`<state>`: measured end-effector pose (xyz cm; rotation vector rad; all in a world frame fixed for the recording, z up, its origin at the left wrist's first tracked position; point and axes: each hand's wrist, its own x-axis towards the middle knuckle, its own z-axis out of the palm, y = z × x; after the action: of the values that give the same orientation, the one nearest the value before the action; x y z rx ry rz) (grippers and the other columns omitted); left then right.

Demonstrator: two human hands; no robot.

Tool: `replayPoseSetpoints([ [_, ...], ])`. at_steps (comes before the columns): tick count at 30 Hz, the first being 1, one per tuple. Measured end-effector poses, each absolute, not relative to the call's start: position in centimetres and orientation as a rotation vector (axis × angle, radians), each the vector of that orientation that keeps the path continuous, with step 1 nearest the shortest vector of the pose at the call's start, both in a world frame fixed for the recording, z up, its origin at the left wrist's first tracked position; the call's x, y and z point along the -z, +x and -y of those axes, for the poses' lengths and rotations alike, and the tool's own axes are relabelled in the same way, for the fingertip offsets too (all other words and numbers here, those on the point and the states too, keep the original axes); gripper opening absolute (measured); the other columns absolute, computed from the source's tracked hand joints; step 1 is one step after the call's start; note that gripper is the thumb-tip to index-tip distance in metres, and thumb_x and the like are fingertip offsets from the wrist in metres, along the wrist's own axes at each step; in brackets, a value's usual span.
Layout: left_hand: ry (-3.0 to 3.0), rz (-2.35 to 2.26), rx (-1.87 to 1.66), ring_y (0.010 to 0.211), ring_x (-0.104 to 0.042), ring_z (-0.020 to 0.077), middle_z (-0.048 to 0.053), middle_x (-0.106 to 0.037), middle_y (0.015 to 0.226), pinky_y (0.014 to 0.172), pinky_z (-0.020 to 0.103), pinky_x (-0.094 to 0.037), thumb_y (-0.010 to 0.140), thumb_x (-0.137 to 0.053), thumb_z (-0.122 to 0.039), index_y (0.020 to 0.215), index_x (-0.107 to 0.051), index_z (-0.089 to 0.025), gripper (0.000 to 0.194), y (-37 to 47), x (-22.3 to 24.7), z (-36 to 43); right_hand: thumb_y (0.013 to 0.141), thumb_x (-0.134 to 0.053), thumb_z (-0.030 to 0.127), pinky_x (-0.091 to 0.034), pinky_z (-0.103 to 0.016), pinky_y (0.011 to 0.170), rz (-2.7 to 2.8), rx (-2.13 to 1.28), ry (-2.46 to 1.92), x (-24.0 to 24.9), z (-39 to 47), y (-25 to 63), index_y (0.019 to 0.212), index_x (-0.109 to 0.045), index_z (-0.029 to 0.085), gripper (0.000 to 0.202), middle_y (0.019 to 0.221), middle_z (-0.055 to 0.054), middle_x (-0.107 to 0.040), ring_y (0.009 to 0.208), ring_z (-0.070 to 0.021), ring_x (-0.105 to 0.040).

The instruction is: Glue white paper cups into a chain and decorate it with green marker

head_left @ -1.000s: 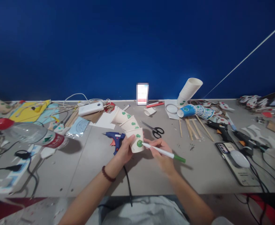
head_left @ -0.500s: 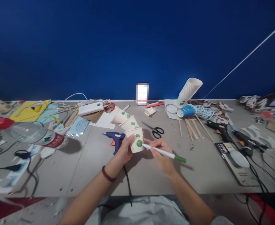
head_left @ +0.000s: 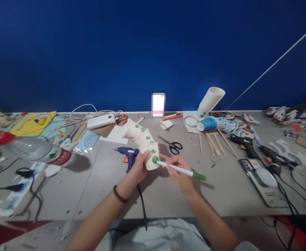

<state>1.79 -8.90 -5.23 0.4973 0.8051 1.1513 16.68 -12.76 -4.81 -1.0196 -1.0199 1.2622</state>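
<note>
A curved chain of white paper cups (head_left: pixel 143 140) with green dots hangs above the table in my left hand (head_left: pixel 139 166), whose thumb lies over the nearest cup. My right hand (head_left: pixel 180 172) pinches a white marker (head_left: pixel 182 170) with a green end. The marker's tip touches or nearly touches the large green dot on the nearest cup, near its lower side. Behind my left hand lies a blue glue gun (head_left: pixel 127 155), partly hidden by the hand. Black-handled scissors (head_left: pixel 174 146) rest just beyond my right hand.
To the left are a plastic bottle (head_left: pixel 41 150) and a power strip (head_left: pixel 21 191). A leaning stack of paper cups (head_left: pixel 210 101), a blue patterned cup chain (head_left: pixel 209 123) and wooden sticks (head_left: pixel 210 143) lie back right. Black glue guns (head_left: pixel 246 146) and a phone (head_left: pixel 257 184) are at right.
The marker and my right hand have shifted very slightly left, with the tip now over the green dot's edge. The cups and my left hand are almost unmoved.
</note>
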Motion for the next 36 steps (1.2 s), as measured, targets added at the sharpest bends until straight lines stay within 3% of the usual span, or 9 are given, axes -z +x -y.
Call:
replayPoseSetpoints([
  [7, 0.49, -0.808, -1.165, 0.082, -0.067, 0.0213, 0.009, -0.073, 0.092, 0.073, 0.031, -0.054, 0.06, -0.084, -0.046, 0.101, -0.07, -0.01, 0.056, 1.81, 5.3, 8.93, 0.075, -0.072, 0.031, -0.055, -0.037, 0.082, 1.01, -1.265, -1.032, 4.94, 12.87, 16.54, 0.073, -0.057, 0.024, 0.016, 0.071, -0.001, -0.071, 0.111, -0.0296, -0.068],
  [20, 0.523, -0.802, -1.159, 0.081, -0.068, 0.0233, 0.01, -0.073, 0.091, 0.075, 0.034, -0.053, 0.065, -0.08, -0.045, 0.102, -0.069, -0.011, 0.052, 1.78, 5.17, 9.04, 0.077, -0.072, 0.032, -0.055, -0.039, 0.088, 0.963, -1.276, -1.015, 4.38, 12.93, 16.46, 0.073, -0.059, 0.025, 0.015, 0.073, -0.002, -0.072, 0.109, -0.0284, -0.069],
  [36, 0.459, -0.812, -1.136, 0.081, -0.068, 0.0237, 0.011, -0.074, 0.092, 0.074, 0.034, -0.053, 0.06, -0.083, -0.046, 0.102, -0.069, -0.01, 0.058, 1.77, 5.13, 9.05, 0.075, -0.07, 0.03, -0.054, -0.039, 0.089, 0.977, -1.27, -1.023, 4.24, 12.83, 16.58, 0.071, -0.056, 0.024, 0.016, 0.07, 0.0, -0.071, 0.107, -0.0291, -0.071],
])
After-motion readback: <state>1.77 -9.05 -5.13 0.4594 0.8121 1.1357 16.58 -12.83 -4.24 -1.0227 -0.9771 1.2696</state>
